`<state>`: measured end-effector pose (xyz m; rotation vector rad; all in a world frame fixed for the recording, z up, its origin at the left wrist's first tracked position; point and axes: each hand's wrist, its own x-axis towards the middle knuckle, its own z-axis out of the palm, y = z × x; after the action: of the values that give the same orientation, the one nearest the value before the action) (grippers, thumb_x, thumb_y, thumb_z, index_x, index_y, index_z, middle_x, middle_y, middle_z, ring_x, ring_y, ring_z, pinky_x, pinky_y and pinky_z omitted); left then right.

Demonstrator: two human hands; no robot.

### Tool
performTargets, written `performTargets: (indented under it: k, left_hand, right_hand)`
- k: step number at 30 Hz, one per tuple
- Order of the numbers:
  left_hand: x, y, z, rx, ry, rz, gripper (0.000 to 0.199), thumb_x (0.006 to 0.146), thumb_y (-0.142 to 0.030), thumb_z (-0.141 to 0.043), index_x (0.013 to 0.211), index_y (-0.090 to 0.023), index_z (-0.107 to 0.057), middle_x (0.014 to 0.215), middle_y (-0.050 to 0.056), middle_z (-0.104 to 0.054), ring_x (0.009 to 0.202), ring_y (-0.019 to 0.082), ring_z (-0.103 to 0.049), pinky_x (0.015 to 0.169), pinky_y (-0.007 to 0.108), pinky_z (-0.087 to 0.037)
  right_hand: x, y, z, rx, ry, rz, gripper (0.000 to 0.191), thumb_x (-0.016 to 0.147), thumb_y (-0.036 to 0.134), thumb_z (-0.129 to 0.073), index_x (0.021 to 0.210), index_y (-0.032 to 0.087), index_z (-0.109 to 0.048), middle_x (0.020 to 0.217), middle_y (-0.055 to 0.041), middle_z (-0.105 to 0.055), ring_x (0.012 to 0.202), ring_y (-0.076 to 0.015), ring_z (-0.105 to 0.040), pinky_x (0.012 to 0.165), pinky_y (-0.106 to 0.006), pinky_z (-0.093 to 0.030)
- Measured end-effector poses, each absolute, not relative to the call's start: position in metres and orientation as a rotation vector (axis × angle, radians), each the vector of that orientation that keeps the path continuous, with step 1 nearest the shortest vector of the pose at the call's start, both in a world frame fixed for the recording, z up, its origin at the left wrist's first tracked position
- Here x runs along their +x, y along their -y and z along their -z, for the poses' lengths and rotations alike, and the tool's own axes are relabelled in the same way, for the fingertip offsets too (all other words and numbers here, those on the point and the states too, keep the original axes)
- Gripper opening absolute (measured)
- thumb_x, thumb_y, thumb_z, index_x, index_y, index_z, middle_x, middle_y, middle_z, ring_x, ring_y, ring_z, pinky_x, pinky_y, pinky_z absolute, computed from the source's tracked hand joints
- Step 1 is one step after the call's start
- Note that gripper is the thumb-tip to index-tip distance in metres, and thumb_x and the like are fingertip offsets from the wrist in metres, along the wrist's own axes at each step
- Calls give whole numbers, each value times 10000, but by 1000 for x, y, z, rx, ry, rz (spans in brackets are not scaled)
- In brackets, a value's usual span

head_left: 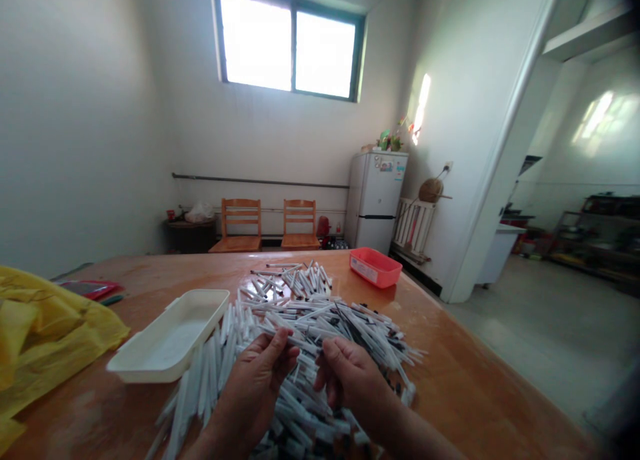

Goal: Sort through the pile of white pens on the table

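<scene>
In the lower centre of the frame, above the heaped white tubes [370,327] on the surface [460,387], my left hand [265,360] and right hand [350,373] pinch a slim pale tube [304,344] by its ends, apparently working its right end, which calls for steady alignment.

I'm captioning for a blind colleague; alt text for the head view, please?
A person's left hand and right hand hold a slim pale tube over a heap of similar tubes on a brown table; a cream tray stands left, a red tray back right.
</scene>
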<state>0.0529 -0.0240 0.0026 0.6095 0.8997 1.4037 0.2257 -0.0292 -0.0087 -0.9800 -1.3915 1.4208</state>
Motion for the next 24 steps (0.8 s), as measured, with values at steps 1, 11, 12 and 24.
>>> performTargets:
  k: [1,11,12,24]
  left_hand:
    - [53,24,-2,612,-905,-1407,81,833,-185,-729,896,-148,-695,849,28,-666,711,100,-663,662,199,-574]
    - [54,25,-3,618,-927,-1413,82,834,-180,-726,895,-142,-686,872,31,-668,710,98,-664,667,202,-577]
    - [54,24,-4,614,-932,-1414,78,836,-178,-723,894,-143,-684,871,31,-668,704,96,-663,664,202,-577]
    - [52,23,-2,591,-943,-1430,55,853,-173,-701,893,-143,-678,860,29,-661,715,101,-665,665,206,-579]
  right_hand:
    - [226,29,9,-986,1406,-1423,462,954,608,-461,848,166,-544,613,9,-610,393,-72,-439,391,-190,-267]
    - [227,28,11,-1016,1464,-1400,470,960,608,-452,797,176,-540,559,22,-577,377,-71,-400,388,-195,-262]
    - [227,28,11,-1017,1479,-1370,449,946,596,-497,793,176,-541,567,26,-570,400,-73,-419,401,-193,-283]
    - [225,26,11,-966,1365,-1353,367,859,518,-671,851,178,-533,685,33,-596,482,-65,-466,441,-177,-329]
